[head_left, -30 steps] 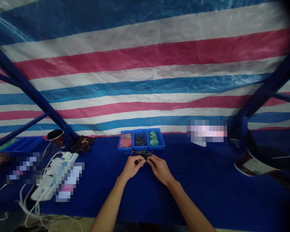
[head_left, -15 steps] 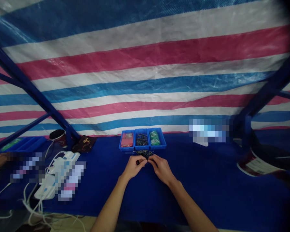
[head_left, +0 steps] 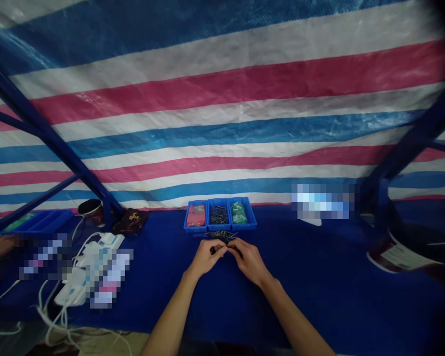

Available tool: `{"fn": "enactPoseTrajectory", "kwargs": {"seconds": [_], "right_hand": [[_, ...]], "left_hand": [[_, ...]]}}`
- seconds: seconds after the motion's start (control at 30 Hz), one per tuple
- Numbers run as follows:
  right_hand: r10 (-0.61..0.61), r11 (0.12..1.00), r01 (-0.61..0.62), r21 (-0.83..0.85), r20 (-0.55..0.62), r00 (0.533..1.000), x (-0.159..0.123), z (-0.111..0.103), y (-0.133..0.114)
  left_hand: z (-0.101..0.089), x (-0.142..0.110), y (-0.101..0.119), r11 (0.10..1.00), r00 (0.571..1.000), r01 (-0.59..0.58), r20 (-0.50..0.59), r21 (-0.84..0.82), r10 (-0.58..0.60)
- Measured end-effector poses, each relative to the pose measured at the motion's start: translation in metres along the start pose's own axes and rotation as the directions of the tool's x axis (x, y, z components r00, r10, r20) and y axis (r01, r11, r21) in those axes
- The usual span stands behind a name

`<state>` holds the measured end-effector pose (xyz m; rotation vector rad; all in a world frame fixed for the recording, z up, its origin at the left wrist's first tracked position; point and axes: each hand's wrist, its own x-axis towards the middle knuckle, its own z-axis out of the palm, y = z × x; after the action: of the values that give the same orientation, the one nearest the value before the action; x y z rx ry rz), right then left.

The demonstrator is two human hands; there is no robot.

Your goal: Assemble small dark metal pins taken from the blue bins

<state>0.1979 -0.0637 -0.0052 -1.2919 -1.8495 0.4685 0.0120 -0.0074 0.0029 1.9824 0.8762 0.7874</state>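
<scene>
At the middle of the dark blue, smooth-looking tabletop (head_left: pixel 232 306), working with both bare hands set close together. Pinching with the left hand (head_left: pixel 206 258), thumb to forefinger; pinching likewise with the right hand (head_left: pixel 249 258), fingertips just beside or touching the left ones. Forming two closed grips, but, with a view so dim and small, not managing to tell anything held from plain shadow.

Finding a loose pile of thin, dark, nail-like metal pieces (head_left: pixel 222 235) just beyond the fingertips, on the tabletop. Noting directly behind it three adjoining blue plastic bins (head_left: pixel 196 229): seeing similar thin dark pieces (head_left: pixel 218 214) in the middle one, a flat pink packet (head_left: pixel 196 215) in the left one, green-and-white packets (head_left: pixel 239 212) in the right one.

For handling well, judging by the look of the pile: working low over the tabletop, for catching slips close by; pinching lightly at mid-length, against rolling; separating pieces singly, with crossed shafts probably prone to snagging; steadying both wrists; tucking spare fingers away, against scattering the pile.
</scene>
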Motion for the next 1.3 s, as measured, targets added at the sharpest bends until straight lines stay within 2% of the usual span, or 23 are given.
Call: {"fn": "enactPoseTrajectory", "kwargs": {"seconds": [1.3], "right_hand": [[0.004, 1.000, -0.004, -0.006, -0.008, 1.000, -0.0006, 0.0006, 0.0006]], "left_hand": [[-0.0002, -0.0007, 0.0000, 1.000, 1.000, 0.013, -0.002, 0.019, -0.013]]}}
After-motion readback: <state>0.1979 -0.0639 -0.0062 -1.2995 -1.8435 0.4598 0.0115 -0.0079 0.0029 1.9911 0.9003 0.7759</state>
